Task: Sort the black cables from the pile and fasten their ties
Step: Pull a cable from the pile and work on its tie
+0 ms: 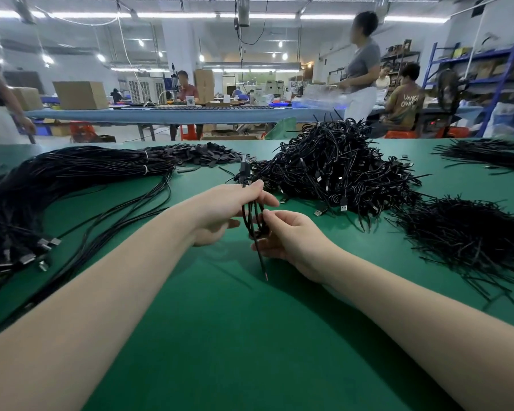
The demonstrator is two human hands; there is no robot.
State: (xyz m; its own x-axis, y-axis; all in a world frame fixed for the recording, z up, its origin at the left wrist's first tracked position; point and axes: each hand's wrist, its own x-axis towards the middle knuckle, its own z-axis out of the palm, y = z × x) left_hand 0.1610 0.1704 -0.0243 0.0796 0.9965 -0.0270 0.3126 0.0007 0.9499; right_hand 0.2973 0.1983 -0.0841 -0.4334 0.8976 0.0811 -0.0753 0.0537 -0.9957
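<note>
The green table [250, 336] fills the lower view. On its left lies a long bundle of straight black cables [72, 173], banded with white ties, its long axis running from the near left edge toward the far centre. A tangled pile of black cables [333, 170] sits far centre-right, and a heap of loose black ties [469, 235] lies near the right edge. Both forearms reach forward from the near edge and meet over the middle of the table. The left hand [223, 215] pinches the upper part of a folded cable [254, 218], fingers curled round it. That cable hangs nearly upright between the hands, its plug end up and one loose tail pointing down toward the near edge. The right hand [291, 238], fingers loosely curled, pinches the lower loops with thumb and forefinger
</note>
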